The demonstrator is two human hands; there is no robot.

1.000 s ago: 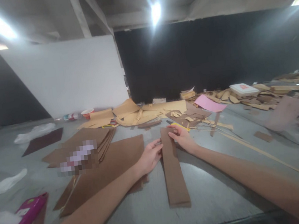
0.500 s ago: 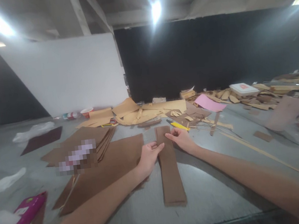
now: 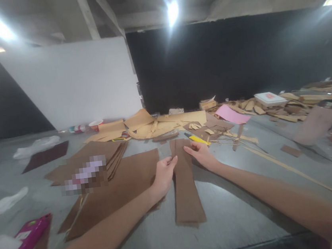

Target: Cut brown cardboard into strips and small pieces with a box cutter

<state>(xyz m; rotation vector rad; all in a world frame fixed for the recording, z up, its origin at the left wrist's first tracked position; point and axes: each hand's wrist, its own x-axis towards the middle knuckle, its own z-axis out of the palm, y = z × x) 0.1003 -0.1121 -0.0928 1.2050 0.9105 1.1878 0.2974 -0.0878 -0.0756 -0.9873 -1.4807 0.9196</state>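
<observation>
Two or more long brown strips (image 3: 187, 194), leather-like or thick paper, lie overlapped in front of me, pointing away from me and fanned slightly apart. My left hand (image 3: 164, 176) pinches the left edge of the strips between thumb and fingers. On the far right edge, my right hand (image 3: 201, 154) grips the upper strip with thumb and fingertips. Just beyond my right hand lies a yellow utility knife (image 3: 198, 139). Left of my left hand is a large brown sheet (image 3: 124, 181) of similar material, flat on the table.
A stack of brown sheets (image 3: 91, 153) lies at left, with a blurred-out patch over it. A magenta object (image 3: 26, 244) is at lower left. Tan offcuts (image 3: 180, 121), a pink sheet (image 3: 232, 113) and a white box (image 3: 270, 98) line the back. A thin tan strip (image 3: 297, 169) crosses the right side.
The overlapped strips have spread, the lower one showing more along the left side. My left hand has shifted slightly left; my right hand has barely moved.
</observation>
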